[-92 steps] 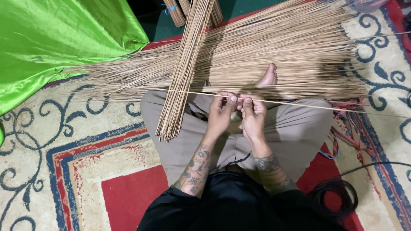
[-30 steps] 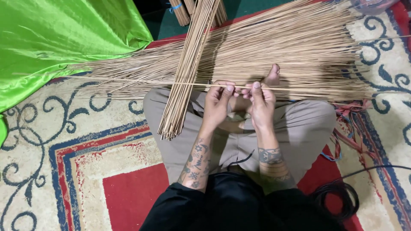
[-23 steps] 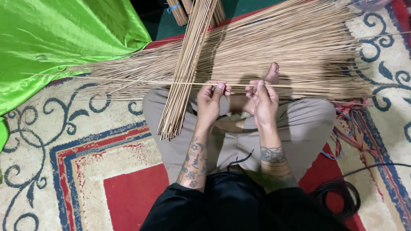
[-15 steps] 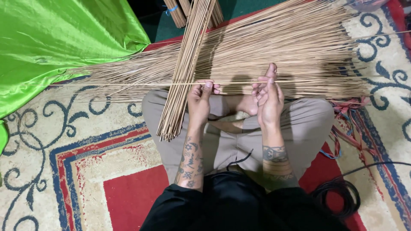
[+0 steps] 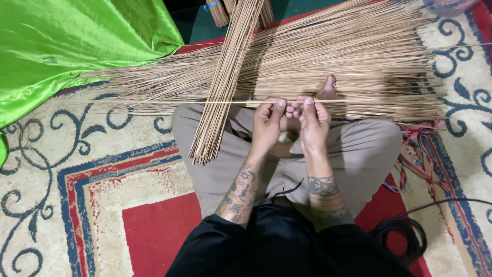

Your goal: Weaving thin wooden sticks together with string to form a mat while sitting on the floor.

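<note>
Thin sticks are what both hands work on: one long pale stick [image 5: 205, 102] lies level across the lap, pinched at its middle between the left hand [image 5: 267, 125] and the right hand [image 5: 313, 123], which now sit close together, knuckles nearly touching. Half a second ago the hands were spread apart along the same stick, the left one nearer the bundle; they have since drawn back together, so the grip has closed up toward the centre, and both thumbs press down on the stick from above. Each hand is closed on it with fingertips, not a full fist. Left of the grip, the stick passes over a tied bundle of sticks [image 5: 225, 87] that leans across the person's left knee. Beyond the grip, away from the body, spreads a broad loose heap of sticks [image 5: 359, 56] on the patterned carpet [image 5: 102, 169], with a bare foot [image 5: 326, 88] showing just past the fingers. Green cloth [image 5: 72, 46] lies far left of the grip; a black cable coil [image 5: 402, 238] lies to the near right.
</note>
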